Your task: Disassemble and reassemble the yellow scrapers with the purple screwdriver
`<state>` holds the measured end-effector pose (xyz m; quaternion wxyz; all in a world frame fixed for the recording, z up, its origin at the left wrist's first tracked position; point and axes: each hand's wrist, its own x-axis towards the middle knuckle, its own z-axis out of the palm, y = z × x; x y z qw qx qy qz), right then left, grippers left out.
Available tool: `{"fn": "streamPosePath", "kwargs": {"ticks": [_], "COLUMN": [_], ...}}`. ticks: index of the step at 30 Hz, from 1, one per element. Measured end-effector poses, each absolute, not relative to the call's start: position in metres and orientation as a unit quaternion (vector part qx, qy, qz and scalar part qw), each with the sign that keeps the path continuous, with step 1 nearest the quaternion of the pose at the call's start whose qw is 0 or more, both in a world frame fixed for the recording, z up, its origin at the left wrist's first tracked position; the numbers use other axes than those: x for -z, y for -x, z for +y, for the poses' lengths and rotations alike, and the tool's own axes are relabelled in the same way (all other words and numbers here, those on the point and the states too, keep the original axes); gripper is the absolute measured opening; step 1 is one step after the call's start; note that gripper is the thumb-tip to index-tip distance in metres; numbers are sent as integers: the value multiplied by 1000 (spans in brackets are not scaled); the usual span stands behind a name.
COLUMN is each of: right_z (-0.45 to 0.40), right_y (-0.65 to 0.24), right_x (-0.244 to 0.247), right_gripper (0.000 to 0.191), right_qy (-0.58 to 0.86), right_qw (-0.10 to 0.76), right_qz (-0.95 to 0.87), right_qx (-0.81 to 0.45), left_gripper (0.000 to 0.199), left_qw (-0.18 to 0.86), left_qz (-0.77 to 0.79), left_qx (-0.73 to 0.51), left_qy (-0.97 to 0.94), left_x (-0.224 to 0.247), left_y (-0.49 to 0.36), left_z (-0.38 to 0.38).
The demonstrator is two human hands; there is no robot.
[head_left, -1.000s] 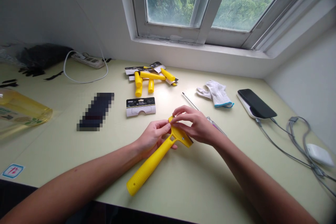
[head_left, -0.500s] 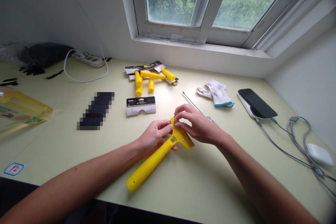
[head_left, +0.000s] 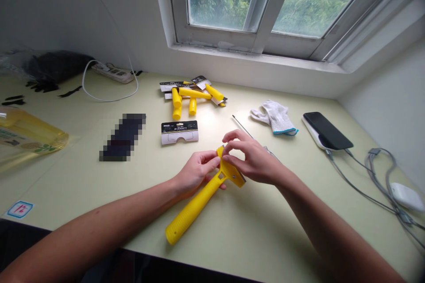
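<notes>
Above the pale green table, near its front edge, is a yellow plastic scraper with a long ribbed handle and a wide, flat head. The bare left hand is curled closed around the scraper near its neck, thumb on top and some fingers underneath. The bare right hand is half curled, with its thumb and pointing finger close together at the head. I can't tell if they pinch it or just touch it.

To do this finger work well, I think the left hand should hold snugly so the head doesn't wobble. The right fingers should go gently and stay away from the thin, dark edge, which could be sharp. The small silver screw looks too small to judge if it's tight.

Right fingers hide part of the head, so what they touch is hard to see. The thin metal rod with a dark tip goes partly behind the right hand. Big squares cover the dark, long shape, and the clear yellow bottle is cut off.
</notes>
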<state>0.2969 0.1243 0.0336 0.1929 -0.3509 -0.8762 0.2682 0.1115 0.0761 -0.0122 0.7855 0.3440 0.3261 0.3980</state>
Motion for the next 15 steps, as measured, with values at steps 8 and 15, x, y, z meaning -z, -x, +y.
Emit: {"fn": "streamPosePath", "kwargs": {"ticks": [8, 15], "right_z": [122, 119], "right_y": [-294, -292], "right_x": [-34, -30], "right_gripper": [7, 9], "right_qy": [345, 321], "right_qw": [209, 215], "right_qz": [-886, -908], "right_qx": [-227, -162], "left_gripper": [29, 28], "left_qw": [776, 768], "left_qz": [337, 343], "left_qx": [-408, -425], "left_qy": [-343, -336], "left_x": [11, 9], "left_y": [-113, -114], "left_z": [75, 75]}}
